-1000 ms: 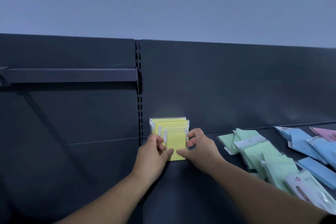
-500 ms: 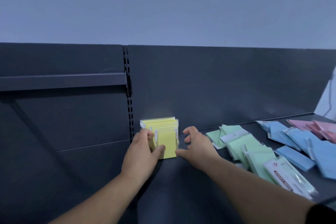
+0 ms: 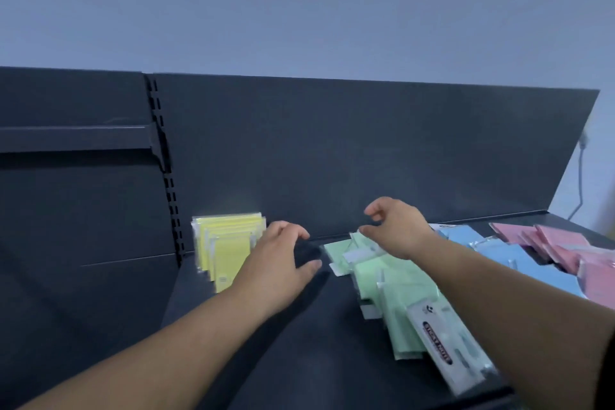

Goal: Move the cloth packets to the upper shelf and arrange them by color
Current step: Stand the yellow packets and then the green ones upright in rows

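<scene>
Above shelf: left hand slack, empty, beside yellow packets; right hand likewise over green packets.

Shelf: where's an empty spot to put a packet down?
Bare shelf shows between the yellow stack and the green packets, under the left hand, and along the front between the arms. To the right it is crowded: green, blue packets and pink packets lie in overlapping piles.

Shelf and back panel: dark metal, matt, smooth. Cloth packets, yellow and green: clear glossy plastic wrap.
</scene>
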`<state>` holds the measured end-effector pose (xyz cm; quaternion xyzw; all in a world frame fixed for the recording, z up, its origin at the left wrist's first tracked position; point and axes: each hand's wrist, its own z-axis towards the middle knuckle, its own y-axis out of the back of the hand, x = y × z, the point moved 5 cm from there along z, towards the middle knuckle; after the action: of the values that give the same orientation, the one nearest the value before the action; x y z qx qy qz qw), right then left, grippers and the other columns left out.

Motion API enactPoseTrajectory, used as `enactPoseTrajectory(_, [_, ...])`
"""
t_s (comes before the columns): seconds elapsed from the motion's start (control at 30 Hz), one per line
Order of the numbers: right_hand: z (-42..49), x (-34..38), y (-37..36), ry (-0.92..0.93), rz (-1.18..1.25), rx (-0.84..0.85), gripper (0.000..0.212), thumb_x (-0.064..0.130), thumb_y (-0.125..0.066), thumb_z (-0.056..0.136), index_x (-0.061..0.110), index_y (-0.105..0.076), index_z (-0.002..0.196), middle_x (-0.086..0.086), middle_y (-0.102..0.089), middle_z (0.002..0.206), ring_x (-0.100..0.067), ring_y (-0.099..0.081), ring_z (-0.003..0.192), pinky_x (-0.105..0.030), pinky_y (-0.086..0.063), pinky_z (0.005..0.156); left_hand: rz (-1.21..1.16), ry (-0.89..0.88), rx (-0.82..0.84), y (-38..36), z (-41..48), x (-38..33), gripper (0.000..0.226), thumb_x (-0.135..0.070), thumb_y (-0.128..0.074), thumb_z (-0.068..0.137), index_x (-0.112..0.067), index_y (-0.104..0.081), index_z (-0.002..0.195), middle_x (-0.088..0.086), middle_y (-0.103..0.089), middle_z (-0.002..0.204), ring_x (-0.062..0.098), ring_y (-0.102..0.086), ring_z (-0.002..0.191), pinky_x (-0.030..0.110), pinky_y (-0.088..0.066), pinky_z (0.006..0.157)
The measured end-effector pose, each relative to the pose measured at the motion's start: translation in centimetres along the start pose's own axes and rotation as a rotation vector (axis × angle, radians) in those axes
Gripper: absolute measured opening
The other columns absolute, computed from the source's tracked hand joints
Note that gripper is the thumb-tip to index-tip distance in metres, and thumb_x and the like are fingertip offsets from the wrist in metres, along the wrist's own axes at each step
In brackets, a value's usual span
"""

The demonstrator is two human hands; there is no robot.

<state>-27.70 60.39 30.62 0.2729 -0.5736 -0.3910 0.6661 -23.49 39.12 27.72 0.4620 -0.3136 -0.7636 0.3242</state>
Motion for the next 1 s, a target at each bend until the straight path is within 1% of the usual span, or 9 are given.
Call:
enactPoseTrajectory(0.1, [1.3,-3.1,0.9,0.017,-0.019,0.082,0.027,0.027,-0.062,0.089,0.022,-0.06,0.116,0.008,-0.058,0.099,-0.015,-0.057,0.088,-0.022,-0.042,0.071,0.021,0.139,0.056,-2.8,1.3,-1.5,0.044,-0.052,-0.06,0.085,-0.032,-0.049,0.123,-0.017,-0.04,0.123,0.004,-0.046,0.104,0.013,-0.013,0.081])
enactPoseTrajectory(0.23, [2.5,-6.3,1.5,0.068,-0.044,0.18,0.023,0.026,-0.062,0.089,0.023,-0.062,0.112,0.006,-0.066,0.106,-0.018,-0.061,0.103,-0.026,-0.046,0.089,-0.049,0.308,0.12,-6.0,2.8,-2.7,0.053,-0.054,-0.06,0.085,-0.025,-0.051,0.129,-0.006,-0.053,0.125,0.013,-0.052,0.112,0.023,-0.038,0.087])
enactPoseTrajectory(0.37, [3.5,-8.5,1.7,0.106,-0.024,0.29,0.026,0.041,-0.072,0.081,0.029,-0.062,0.101,0.012,-0.067,0.099,-0.012,-0.061,0.097,-0.024,-0.044,0.079,-0.157,0.448,0.122,-8.0,2.8,-3.6,0.057,-0.059,-0.068,0.076,-0.028,-0.051,0.121,-0.011,-0.059,0.102,0.01,-0.059,0.094,0.024,-0.042,0.075])
enactPoseTrajectory(0.43, [3.8,-9.2,1.4,0.124,-0.05,0.352,0.036,0.051,-0.074,0.075,0.032,-0.06,0.103,0.012,-0.063,0.103,-0.011,-0.059,0.098,-0.025,-0.045,0.081,-0.189,0.477,0.116,-8.5,2.5,-4.0,0.054,-0.051,-0.075,0.072,-0.03,-0.05,0.115,-0.01,-0.058,0.094,0.011,-0.061,0.087,0.027,-0.049,0.073])
enactPoseTrajectory(0.5, [4.0,-9.5,1.1,0.155,-0.08,0.388,0.046,0.057,-0.074,0.073,0.033,-0.058,0.109,0.011,-0.059,0.107,-0.012,-0.057,0.102,-0.027,-0.045,0.085,-0.266,0.501,0.071,-8.9,2.3,-4.2,0.048,-0.035,-0.08,0.073,-0.027,-0.053,0.112,-0.003,-0.062,0.093,0.016,-0.064,0.087,0.037,-0.055,0.082])
enactPoseTrajectory(0.6, [4.1,-9.3,1.2,0.187,-0.052,0.427,0.05,0.058,-0.078,0.068,0.032,-0.057,0.105,0.012,-0.057,0.103,-0.011,-0.057,0.098,-0.026,-0.044,0.079,-0.418,0.478,-0.031,-8.9,2.5,-5.1,0.036,-0.02,-0.08,0.075,-0.024,-0.06,0.105,0.004,-0.069,0.094,0.022,-0.068,0.088,0.045,-0.055,0.085])
enactPoseTrajectory(0.77, [4.6,-9.2,2.4,0.209,0.131,0.506,0.03,0.038,-0.083,0.071,0.025,-0.064,0.09,0.004,-0.07,0.09,-0.015,-0.065,0.083,-0.027,-0.048,0.068,-0.442,0.373,-0.169,-8.4,3.5,-6.9,0.02,-0.018,-0.074,0.081,-0.026,-0.066,0.098,-0.003,-0.07,0.091,0.016,-0.069,0.086,0.036,-0.059,0.076])
enactPoseTrajectory(0.9, [5.0,-9.0,3.6,0.237,0.369,0.442,0.02,0.025,-0.08,0.078,0.023,-0.069,0.095,-0.004,-0.075,0.094,-0.024,-0.07,0.093,-0.038,-0.053,0.09,-0.521,0.336,-0.168,-7.9,3.8,-7.4,0.018,-0.018,-0.064,0.09,-0.028,-0.065,0.106,-0.009,-0.072,0.096,0.008,-0.068,0.089,0.028,-0.057,0.079])
enactPoseTrajectory(1.0, [5.1,-8.4,4.0,0.246,0.491,0.385,0.018,0.025,-0.076,0.082,0.025,-0.069,0.099,-0.008,-0.074,0.097,-0.03,-0.069,0.092,-0.042,-0.052,0.091,-0.591,0.332,-0.122,-7.4,4.0,-7.3,0.02,-0.015,-0.06,0.093,-0.03,-0.063,0.106,-0.012,-0.073,0.097,0.002,-0.068,0.088,0.017,-0.053,0.076])
